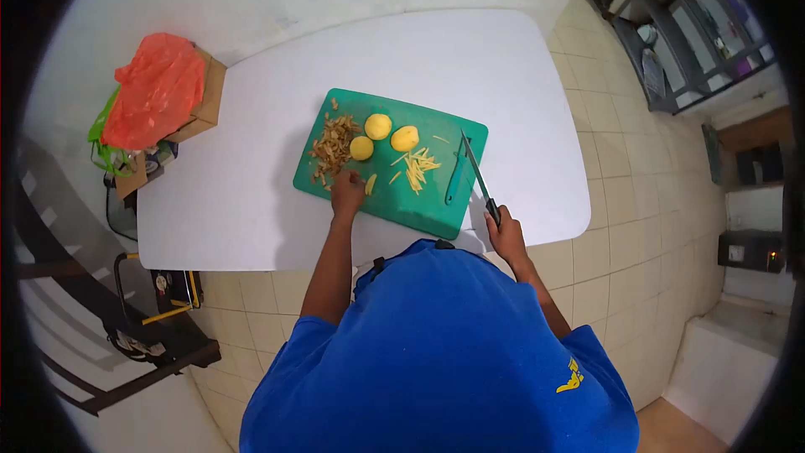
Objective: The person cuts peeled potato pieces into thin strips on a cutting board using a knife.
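your right hand (506, 233) grasps the knife (480, 174) across the right edge of the green board (419, 215), and a careless inward swing could nick your left hand (346, 192) (its grip i can't tell) beside the peelings (332, 148).

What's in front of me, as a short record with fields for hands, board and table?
left hand: at the near end of the curled brown peelings
right hand: closed on the long black-handled metal knife
green rectangular cutting board: peelings at left, three round yellow peeled vegetables, thin yellow strips
white table: board on it; red plastic bag and brown cardboard box at left end
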A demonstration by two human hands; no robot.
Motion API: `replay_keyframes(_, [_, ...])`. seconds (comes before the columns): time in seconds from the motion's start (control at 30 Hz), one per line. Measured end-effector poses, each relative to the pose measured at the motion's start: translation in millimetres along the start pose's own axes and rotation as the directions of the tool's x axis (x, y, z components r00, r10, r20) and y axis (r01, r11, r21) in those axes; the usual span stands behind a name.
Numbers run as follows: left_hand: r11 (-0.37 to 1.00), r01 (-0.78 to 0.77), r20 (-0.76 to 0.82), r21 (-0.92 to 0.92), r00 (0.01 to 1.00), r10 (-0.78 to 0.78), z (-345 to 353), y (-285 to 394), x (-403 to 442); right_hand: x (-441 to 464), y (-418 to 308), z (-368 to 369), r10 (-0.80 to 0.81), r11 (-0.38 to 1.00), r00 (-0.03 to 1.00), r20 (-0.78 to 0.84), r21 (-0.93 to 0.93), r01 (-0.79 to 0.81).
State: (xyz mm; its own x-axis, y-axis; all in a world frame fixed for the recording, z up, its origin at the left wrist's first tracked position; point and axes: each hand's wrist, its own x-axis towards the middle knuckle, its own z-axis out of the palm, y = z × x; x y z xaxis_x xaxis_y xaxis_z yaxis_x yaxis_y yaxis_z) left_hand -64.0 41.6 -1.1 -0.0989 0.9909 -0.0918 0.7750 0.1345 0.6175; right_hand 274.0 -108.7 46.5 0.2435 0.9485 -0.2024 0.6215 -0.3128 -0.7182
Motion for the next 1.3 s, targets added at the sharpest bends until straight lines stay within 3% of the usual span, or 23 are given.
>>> replay_keyframes(0.13, [0.989, -0.033, 0.04, 0.144, 0.999, 0.028, 0, 6, -14, 7, -8, 3, -0.018, 1.0, 0.999, 0.04, 0.016, 0.018])
replay_keyframes(0.23, [0.982, 0.018, 0.121, 0.188, 0.992, -0.041, -2, 14, -10, 6, -6, 14, -0.075, 0.997, 0.997, 0.008, 0.015, 0.075])
replay_keyframes(0.33, [0.96, 0.003, 0.083, 0.281, 0.996, -0.027, -2, 12, -6, 0, -8, 18, -0.091, 0.996, 0.996, 0.017, 0.021, 0.091])
replay_keyframes(0.53, [0.993, 0.116, 0.053, 0.031, 0.992, -0.118, -18, 22, -12, -10, -21, 15, -0.05, 0.999, 0.985, 0.165, -0.001, 0.05])
replay_keyframes(0.63, [0.908, 0.274, 0.29, -0.318, 0.939, -0.182, 17, 5, -24, -11, -31, 18, -0.038, 0.998, 0.97, 0.241, -0.031, 0.047])
replay_keyframes(0.83, [0.952, 0.263, 0.25, -0.157, 0.943, -0.22, 27, 17, -53, -14, -47, 39, -0.079, 0.988, 0.941, 0.329, -0.102, 0.118])
replay_keyframes(0.93, [0.919, 0.336, 0.312, -0.206, 0.913, -0.264, 31, 3, -54, -13, -54, 51, -0.051, 0.978, 0.925, 0.377, -0.167, 0.122])
replay_keyframes(1.13, [0.91, 0.247, 0.319, -0.334, 0.938, -0.138, 39, -6, -65, -14, -59, 72, -0.086, 0.972, 0.91, 0.405, -0.166, 0.166])
replay_keyframes(1.3, [0.863, 0.276, 0.362, -0.423, 0.925, -0.118, 40, -8, -67, -21, -64, 79, -0.082, 0.97, 0.903, 0.422, -0.174, 0.169])
